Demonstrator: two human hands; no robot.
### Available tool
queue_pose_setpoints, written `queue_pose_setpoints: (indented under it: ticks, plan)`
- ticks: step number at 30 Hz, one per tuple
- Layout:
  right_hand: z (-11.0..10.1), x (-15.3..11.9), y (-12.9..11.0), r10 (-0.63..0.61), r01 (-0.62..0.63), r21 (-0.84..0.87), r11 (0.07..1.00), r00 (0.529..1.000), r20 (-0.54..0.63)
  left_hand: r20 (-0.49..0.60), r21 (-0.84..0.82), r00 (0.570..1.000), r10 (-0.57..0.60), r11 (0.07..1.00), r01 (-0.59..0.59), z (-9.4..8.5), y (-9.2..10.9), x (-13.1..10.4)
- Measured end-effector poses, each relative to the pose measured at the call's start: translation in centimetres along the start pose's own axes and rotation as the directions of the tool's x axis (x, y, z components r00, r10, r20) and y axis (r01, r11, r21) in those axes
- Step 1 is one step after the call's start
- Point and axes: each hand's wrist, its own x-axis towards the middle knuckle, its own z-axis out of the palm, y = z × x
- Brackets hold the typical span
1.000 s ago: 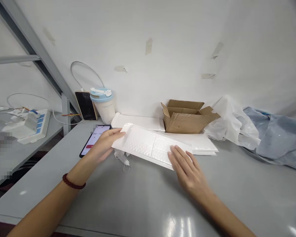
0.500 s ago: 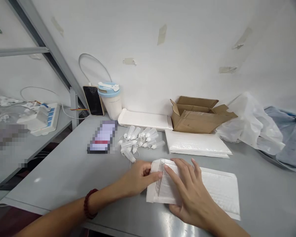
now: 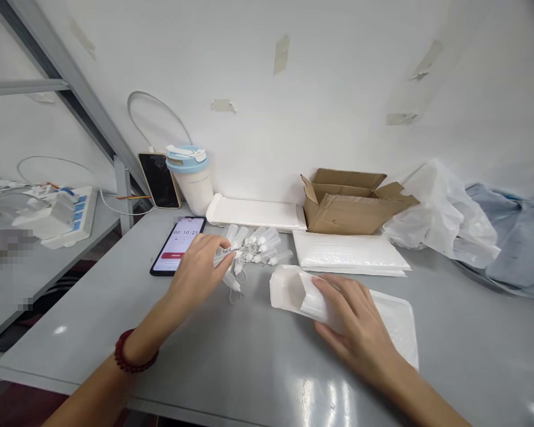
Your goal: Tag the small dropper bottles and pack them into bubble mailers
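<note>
My right hand [image 3: 356, 326] grips a white padded envelope [image 3: 403, 323], thumb beneath and fingers on top. The envelope's left end [image 3: 289, 287] is raised off the table, with its mouth spread and its flap folded out to the left. My left hand [image 3: 202, 261] is at the left side of a pile of small clear plastic dropper bottles [image 3: 262, 240] with white caps and thin loops. Its thumb and forefinger are apart on either side of one bottle, near the cap. The other fingers curl and are partly hidden.
Behind lie white padded envelopes [image 3: 347, 255] and more envelopes [image 3: 258, 213], beside an open cardboard box [image 3: 353, 213]. A phone with a running timer [image 3: 187, 231], a second phone [image 3: 160, 181] and a lidded cup [image 3: 196, 187] stand left. A plastic bag [image 3: 445, 219] is right.
My left hand has let go of the envelope and moved up and left to the bottles. My right hand still holds the envelope, whose left end now stands wider open.
</note>
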Motion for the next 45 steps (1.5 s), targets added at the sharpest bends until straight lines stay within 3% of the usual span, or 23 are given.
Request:
queue_pose_setpoints:
  ticks: [2, 5, 10, 16, 20, 23, 25, 29, 32, 35, 38, 41, 45]
  plan:
    - [0.2, 0.0, 0.1, 0.023, -0.025, 0.033, 0.999, 0.998, 0.059, 0.020, 0.150, 0.999, 0.027, 0.988, -0.030, 0.1, -0.7, 0.1]
    - [0.6, -0.1, 0.1, 0.042, -0.050, 0.060, 0.997, 0.992, 0.120, 0.122, 0.260, 0.992, -0.026, 0.965, -0.007, 0.4, -1.0, -0.2]
    - [1.2, -0.2, 0.2, 0.032, -0.041, 0.063, 0.997, 0.989, 0.142, 0.212, 0.204, 0.966, -0.151, 0.973, 0.108, -0.2, -0.7, -0.2]
    - [1.3, -0.1, 0.2, 0.038, -0.048, 0.067, 0.997, 0.990, 0.138, 0.034, -0.084, 0.980, -0.198, 0.976, 0.200, -2.0, 0.2, 0.0]
    - [1.3, -0.1, 0.1, 0.051, -0.062, 0.074, 0.995, 0.989, 0.137, -0.087, -0.227, 0.967, -0.238, 0.950, 0.213, -2.2, 1.3, -0.4]
    - [1.3, 0.0, 0.0, 0.060, -0.071, 0.087, 0.994, 0.991, 0.122, 0.024, -0.311, 0.987, -0.161, 0.937, 0.160, -1.6, 2.0, -1.1]
    - [1.2, 0.0, 0.0, 0.059, -0.069, 0.094, 0.993, 0.993, 0.105, 0.124, -0.343, 0.992, -0.011, 0.938, 0.054, -0.8, 2.4, -1.5]
    - [1.2, 0.0, -0.2, 0.052, -0.059, 0.108, 0.992, 0.996, 0.065, 0.202, -0.392, 0.927, 0.317, 0.893, -0.220, 1.2, 2.8, -2.5]
    - [1.1, -0.1, -0.3, 0.044, -0.051, 0.124, 0.991, 0.998, 0.052, 0.182, -0.439, 0.885, 0.429, 0.841, -0.317, 2.5, 3.0, -3.0]
    - [1.2, -0.1, -0.5, 0.046, -0.052, 0.133, 0.990, 0.997, 0.055, 0.225, -0.494, 0.867, 0.445, 0.819, -0.292, 2.9, 3.3, -3.0]
    - [1.2, 0.0, -0.5, 0.056, -0.065, 0.130, 0.989, 0.996, 0.069, 0.274, -0.476, 0.885, 0.377, 0.852, -0.216, 1.8, 2.9, -2.3]
    - [1.2, 0.0, -0.5, 0.076, -0.085, 0.122, 0.989, 0.994, 0.080, 0.328, -0.319, 0.907, 0.266, 0.934, -0.158, -0.1, 1.1, -1.3]
    - [1.3, -0.1, -0.3, 0.086, -0.096, 0.114, 0.989, 0.992, 0.089, 0.463, -0.113, 0.857, 0.228, 0.974, -0.198, -1.4, -1.4, -0.9]
